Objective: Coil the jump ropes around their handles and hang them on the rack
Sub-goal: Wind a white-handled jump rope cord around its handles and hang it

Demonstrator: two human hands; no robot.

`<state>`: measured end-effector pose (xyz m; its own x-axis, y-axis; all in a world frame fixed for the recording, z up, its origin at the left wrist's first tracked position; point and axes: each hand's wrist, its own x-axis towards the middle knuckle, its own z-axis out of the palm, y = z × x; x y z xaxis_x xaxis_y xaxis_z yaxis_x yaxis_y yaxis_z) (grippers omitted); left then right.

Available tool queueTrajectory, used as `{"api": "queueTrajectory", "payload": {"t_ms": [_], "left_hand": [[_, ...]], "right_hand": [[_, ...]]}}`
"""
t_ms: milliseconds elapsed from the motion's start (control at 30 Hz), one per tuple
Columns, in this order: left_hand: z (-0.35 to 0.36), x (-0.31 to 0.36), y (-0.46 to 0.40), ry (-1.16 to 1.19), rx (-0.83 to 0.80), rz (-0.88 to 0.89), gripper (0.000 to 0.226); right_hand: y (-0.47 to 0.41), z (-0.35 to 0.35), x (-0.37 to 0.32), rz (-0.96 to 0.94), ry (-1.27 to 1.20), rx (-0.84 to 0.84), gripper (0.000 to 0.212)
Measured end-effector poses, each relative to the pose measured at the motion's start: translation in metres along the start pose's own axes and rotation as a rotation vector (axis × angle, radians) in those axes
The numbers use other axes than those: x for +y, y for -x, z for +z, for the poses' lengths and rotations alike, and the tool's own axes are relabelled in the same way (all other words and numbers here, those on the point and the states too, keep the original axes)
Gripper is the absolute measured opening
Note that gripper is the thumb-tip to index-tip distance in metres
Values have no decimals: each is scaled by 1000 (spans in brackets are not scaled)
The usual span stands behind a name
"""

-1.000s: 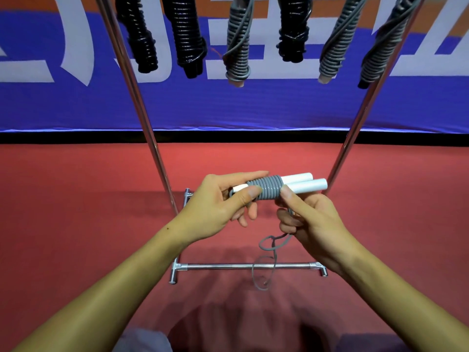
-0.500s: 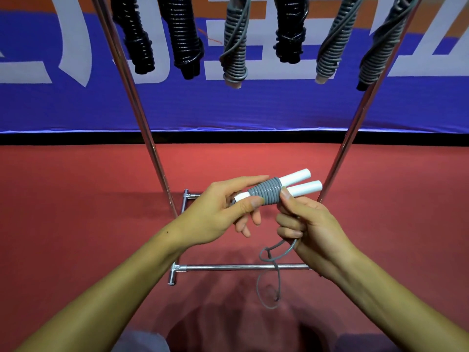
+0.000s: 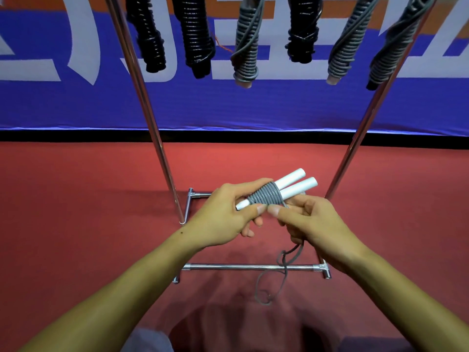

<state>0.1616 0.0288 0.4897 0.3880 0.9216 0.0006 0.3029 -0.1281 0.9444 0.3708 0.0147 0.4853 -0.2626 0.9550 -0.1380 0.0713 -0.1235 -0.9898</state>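
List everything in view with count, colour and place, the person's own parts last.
Hanging coiled ropes: six along the top; three black; three grey.
Rope in hand: one, grey coils on two white handles, centre; loose tail dangles below.
Rack: one, silver; uprights, base bar.
Floor: red.
Banner: blue, white and orange, behind.
Left hand: grips the handles.
Right hand: holds the rope.
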Motion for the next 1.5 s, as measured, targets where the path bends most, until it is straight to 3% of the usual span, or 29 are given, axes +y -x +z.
{"api": "queueTrajectory", "payload": {"t_ms": [133,267,300,400,433,500,633,833,900,1033,1200,1300,1500], "left_hand": [[-3,-5,-3,-86,82,16,54],[-6,-7,-4,-134,125,40,54],[-5,-6,-4,-161,131,51,54],[-4,-4,-5,-220,139,85,55],[-4,-4,-4,-240,143,95,56],[-3,-4,-4,-304,151,114,56],[-2,-3,-2,-345,155,118,56],[-7,-1,-1,-393,167,125,57],[-8,0,-1,-377,166,128,57],[-9,0,0,-364,169,146,58],[-11,0,1,-386,192,154,58],[-11,-1,-1,-385,168,122,58],[-8,-3,-3,-461,51,31,54]], "right_hand": [[-3,-13,1,36,52,33,20],[-3,-24,7,-54,353,103,17],[-4,-25,8,-11,230,75,15],[-1,-26,-2,382,-559,-56,19],[-1,-27,-3,435,-615,-75,24],[-2,-29,-2,384,-407,-95,32],[-1,-29,1,56,353,-52,36],[-13,-30,21,-181,724,114,25],[-17,-31,24,-174,608,143,27],[-16,-18,16,85,-128,43,27],[-12,-19,3,337,-493,-122,27],[-7,-19,-2,229,-241,-88,22],[1,-26,4,-191,840,-2,17]]}}
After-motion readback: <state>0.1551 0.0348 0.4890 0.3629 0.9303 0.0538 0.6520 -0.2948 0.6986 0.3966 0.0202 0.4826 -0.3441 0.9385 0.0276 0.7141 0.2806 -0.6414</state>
